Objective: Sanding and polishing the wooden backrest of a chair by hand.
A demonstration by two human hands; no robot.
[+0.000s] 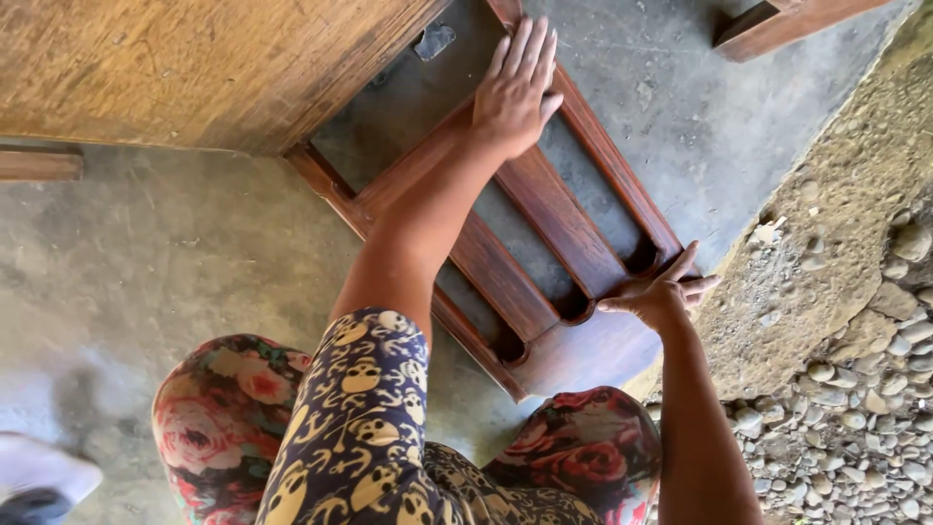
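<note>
A dark reddish-brown wooden chair frame [559, 219] with slats lies tipped on the concrete floor, its top rail toward me. My left hand [515, 87] rests flat, fingers spread, on a crossbar and side rail near the seat end. My right hand [661, 292] holds the corner of the broad top rail [583, 350], thumb on top and fingers over the edge. My knees in floral-patterned cloth [233, 408] sit just below the frame.
A light brown wooden panel [194, 68] covers the upper left. Another wooden piece [777, 24] lies at the top right. Bare earth and small pebbles [855, 408] border the concrete on the right. A shoe [39, 476] shows at the lower left.
</note>
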